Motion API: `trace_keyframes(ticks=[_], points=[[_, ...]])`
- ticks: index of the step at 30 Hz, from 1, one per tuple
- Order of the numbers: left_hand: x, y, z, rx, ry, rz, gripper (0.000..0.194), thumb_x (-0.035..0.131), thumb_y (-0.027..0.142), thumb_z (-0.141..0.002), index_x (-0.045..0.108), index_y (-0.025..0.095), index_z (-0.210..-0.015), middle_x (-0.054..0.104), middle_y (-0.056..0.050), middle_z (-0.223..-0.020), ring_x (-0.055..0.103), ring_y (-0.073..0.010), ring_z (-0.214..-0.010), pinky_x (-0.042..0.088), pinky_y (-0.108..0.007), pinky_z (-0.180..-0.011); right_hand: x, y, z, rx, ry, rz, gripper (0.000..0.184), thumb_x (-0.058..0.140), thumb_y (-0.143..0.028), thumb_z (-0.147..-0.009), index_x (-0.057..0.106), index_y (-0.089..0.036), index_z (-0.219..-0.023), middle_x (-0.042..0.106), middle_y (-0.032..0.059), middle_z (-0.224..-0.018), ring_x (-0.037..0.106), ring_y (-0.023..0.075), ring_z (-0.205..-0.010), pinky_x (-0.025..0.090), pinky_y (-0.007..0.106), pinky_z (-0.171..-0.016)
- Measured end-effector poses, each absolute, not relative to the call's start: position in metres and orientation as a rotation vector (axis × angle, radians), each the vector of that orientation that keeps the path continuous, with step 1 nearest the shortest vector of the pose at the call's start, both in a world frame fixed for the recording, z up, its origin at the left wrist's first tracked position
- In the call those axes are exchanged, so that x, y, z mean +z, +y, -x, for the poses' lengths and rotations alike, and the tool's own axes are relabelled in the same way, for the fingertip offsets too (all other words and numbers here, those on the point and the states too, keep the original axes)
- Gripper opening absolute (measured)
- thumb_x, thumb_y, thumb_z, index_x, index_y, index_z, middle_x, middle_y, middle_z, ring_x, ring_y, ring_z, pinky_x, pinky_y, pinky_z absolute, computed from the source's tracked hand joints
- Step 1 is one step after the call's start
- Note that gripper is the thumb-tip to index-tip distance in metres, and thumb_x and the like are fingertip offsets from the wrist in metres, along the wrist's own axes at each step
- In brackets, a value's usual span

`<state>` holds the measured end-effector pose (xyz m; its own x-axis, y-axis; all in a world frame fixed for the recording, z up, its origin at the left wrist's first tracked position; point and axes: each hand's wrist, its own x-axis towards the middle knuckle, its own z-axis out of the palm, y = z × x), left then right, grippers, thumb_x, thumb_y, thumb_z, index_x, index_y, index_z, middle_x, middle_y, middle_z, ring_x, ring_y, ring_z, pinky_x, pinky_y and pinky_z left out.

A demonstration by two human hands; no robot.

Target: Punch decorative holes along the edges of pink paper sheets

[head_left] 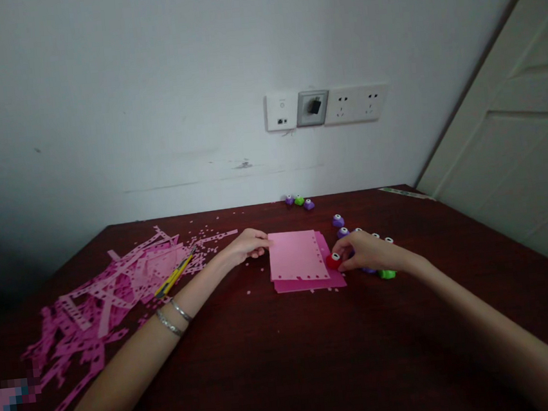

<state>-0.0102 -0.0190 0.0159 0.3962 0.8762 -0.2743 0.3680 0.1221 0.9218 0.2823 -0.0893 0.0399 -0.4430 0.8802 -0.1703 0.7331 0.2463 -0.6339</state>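
Note:
A light pink sheet of paper (294, 255) lies above darker pink paper (305, 285), with small punched holes along its right and bottom edges. My left hand (250, 243) is closed, pinching the light sheet at its upper left edge. With thumb and fingers, my right hand (363, 252) grips a small red craft hole punch (334, 262) at the right edge of the paper. Whether the sheet is inside its slot I cannot tell. Several purple and green punches, such as a green punch (386, 274), sit around the right hand, partly hidden by it.
Cut pink paper strips (101, 296) and tiny punched bits cover the left of the dark red table (290, 372). A yellow utility knife (175, 275) lies on the strips. More punches (299, 200) stand by the wall. A thin strip (406, 193) lies at the back right.

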Motion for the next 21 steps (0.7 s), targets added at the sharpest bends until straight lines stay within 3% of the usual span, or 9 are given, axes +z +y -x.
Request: trace_keyframes(ticks=[21], points=[[0.0118, -0.0174, 0.0105, 0.532, 1.209, -1.472, 0.020, 0.069, 0.032, -0.059, 0.058, 0.015, -0.062, 0.046, 0.002, -0.049, 0.038, -0.0056, -0.047, 0.021, -0.022, -0.042, 0.0398, -0.0931, -0.2752, 0.963, -2.341, 1.524, 0.027, 0.067, -0.024, -0.064, 0.067, -0.014, -0.090, 0.070, 0.0049, -0.079, 0.063, 0.0173, -0.071, 0.048, 0.025, -0.061]])
